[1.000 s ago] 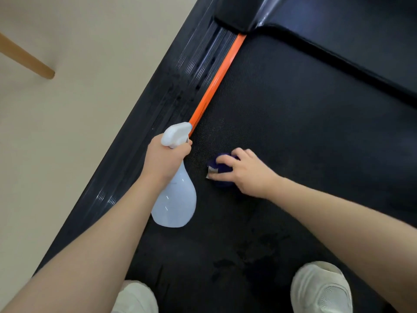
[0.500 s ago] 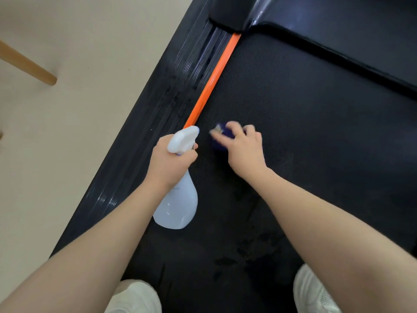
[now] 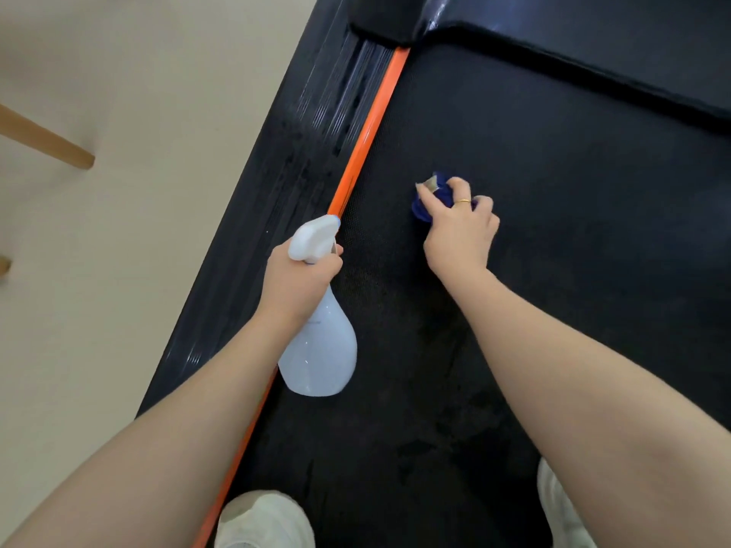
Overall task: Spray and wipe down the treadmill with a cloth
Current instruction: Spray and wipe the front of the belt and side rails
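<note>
The black treadmill belt (image 3: 573, 239) fills most of the view, with an orange stripe (image 3: 366, 140) along its left edge. My left hand (image 3: 296, 284) grips the neck of a pale white spray bottle (image 3: 320, 350), its nozzle pointing up toward the stripe. My right hand (image 3: 461, 227) presses a bunched dark blue cloth (image 3: 429, 199) flat on the belt, right of the stripe. Most of the cloth is hidden under my fingers. Damp dark patches show on the belt nearer to me.
A black ribbed side rail (image 3: 285, 183) runs left of the stripe, with beige floor (image 3: 138, 231) beyond it. A wooden furniture leg (image 3: 51, 142) stands at the far left. My two white shoes (image 3: 265, 522) stand on the belt's near end. The treadmill's black hood (image 3: 593, 45) lies ahead.
My right hand has slid the blue cloth forward along the belt and then to the right, away from the orange stripe. My left hand has kept its hold on the bottle, nearly still.
</note>
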A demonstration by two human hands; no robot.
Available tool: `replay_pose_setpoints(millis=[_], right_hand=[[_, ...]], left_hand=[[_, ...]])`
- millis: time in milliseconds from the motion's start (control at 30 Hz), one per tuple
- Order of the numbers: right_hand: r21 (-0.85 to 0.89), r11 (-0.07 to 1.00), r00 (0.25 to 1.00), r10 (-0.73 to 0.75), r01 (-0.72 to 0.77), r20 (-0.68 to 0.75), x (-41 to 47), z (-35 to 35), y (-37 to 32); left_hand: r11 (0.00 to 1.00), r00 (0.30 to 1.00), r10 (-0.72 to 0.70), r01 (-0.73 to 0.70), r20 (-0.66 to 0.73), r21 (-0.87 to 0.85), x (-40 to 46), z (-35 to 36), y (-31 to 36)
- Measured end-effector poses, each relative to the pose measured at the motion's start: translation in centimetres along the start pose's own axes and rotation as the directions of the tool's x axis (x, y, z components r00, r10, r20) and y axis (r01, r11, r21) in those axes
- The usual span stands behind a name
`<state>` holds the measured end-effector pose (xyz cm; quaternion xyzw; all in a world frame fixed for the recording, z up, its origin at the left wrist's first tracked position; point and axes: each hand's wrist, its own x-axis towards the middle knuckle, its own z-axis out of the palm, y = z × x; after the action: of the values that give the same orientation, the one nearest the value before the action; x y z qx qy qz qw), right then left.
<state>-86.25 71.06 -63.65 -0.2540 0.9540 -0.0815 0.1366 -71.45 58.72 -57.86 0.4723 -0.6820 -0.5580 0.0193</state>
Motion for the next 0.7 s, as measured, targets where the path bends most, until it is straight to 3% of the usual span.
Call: replay_pose_setpoints(millis=[67, 100, 167, 200, 233, 300, 333, 367, 400, 433, 500, 533, 567, 633, 667, 700], right_hand=[[0.007, 0.967, 0.965, -0.256, 0.256, 0.063, -3.3, 0.9, -1.0], [0.020, 0.902, 0.897, -0.432, 0.432, 0.090, -5.1, 1.5, -1.1], [-0.006, 0.779, 0.772, -0.619, 0.626, 0.147, -5.8, 2.2, -0.4], [-0.028, 0.762, 0.760, -0.641, 0.647, 0.112, -4.7, 1.9, 0.2], [-0.055, 0.816, 0.818, -0.571, 0.575, 0.073, -3.3, 1.6, 0.3], [0.031, 0.981, 0.981, -0.194, 0.194, -0.005, -1.1, 1.3, -0.8], [0.050, 0.998, 1.000, -0.024, 0.025, -0.012, -1.0, 1.6, -1.6], [0.075, 0.997, 1.000, 0.029, -0.029, 0.011, -1.8, 1.5, -2.5], [0.090, 0.996, 0.999, -0.024, 0.021, 0.039, -3.1, 1.7, -3.2], [0.100, 0.981, 0.985, -0.169, 0.165, 0.042, -4.7, 2.1, -3.4], [0.067, 0.887, 0.880, -0.462, 0.457, 0.114, -6.8, 2.3, -1.3], [0.056, 0.861, 0.854, -0.508, 0.505, 0.113, -6.1, 2.2, 0.5], [0.053, 0.898, 0.895, -0.439, 0.436, 0.082, -4.9, 1.6, 2.1], [0.100, 0.995, 1.000, 0.002, -0.001, -0.019, -2.2, -0.1, 5.2], [0.133, 0.973, 0.978, 0.200, -0.191, -0.053, -1.4, -0.5, 6.6], [0.128, 0.948, 0.952, 0.300, -0.291, -0.059, -1.0, -1.0, 7.2]], left_hand=[[0.999, 1.000, -0.014, 0.015, -0.013, 0.047, 0.3, 0.5, 0.2], [0.997, 1.000, -0.012, 0.013, -0.019, 0.072, 0.4, 0.8, 0.2], [0.995, 1.000, -0.008, 0.010, -0.023, 0.096, 0.6, 1.2, 0.2], [0.995, 1.000, -0.018, 0.020, -0.024, 0.100, 0.7, 1.2, 0.2], [0.995, 0.999, -0.031, 0.034, -0.029, 0.098, 0.9, 1.1, 0.2], [0.993, 0.998, -0.063, 0.065, -0.028, 0.099, 1.1, 1.0, 0.2], [0.992, 0.997, -0.074, 0.076, -0.017, 0.104, 1.2, 1.1, 0.4], [0.990, 0.996, -0.086, 0.086, -0.003, 0.111, 1.2, 1.2, 0.5], [0.987, 0.995, -0.102, 0.100, 0.009, 0.127, 1.1, 1.2, 0.8], [0.984, 0.994, -0.110, 0.106, 0.020, 0.142, 1.0, 1.2, 0.9], [0.980, 0.991, -0.130, 0.123, 0.033, 0.155, 0.8, 1.1, 1.2], [0.978, 0.988, -0.151, 0.143, 0.039, 0.151, 0.7, 1.0, 1.4], [0.978, 0.986, -0.162, 0.154, 0.045, 0.141, 0.8, 0.9, 1.3], [0.976, 0.984, -0.174, 0.166, 0.045, 0.143, 0.8, 1.0, 1.3], [0.976, 0.984, -0.170, 0.162, 0.044, 0.143, 1.0, 1.0, 1.3], [0.978, 0.986, -0.160, 0.152, 0.046, 0.141, 1.3, 1.1, 1.0]])
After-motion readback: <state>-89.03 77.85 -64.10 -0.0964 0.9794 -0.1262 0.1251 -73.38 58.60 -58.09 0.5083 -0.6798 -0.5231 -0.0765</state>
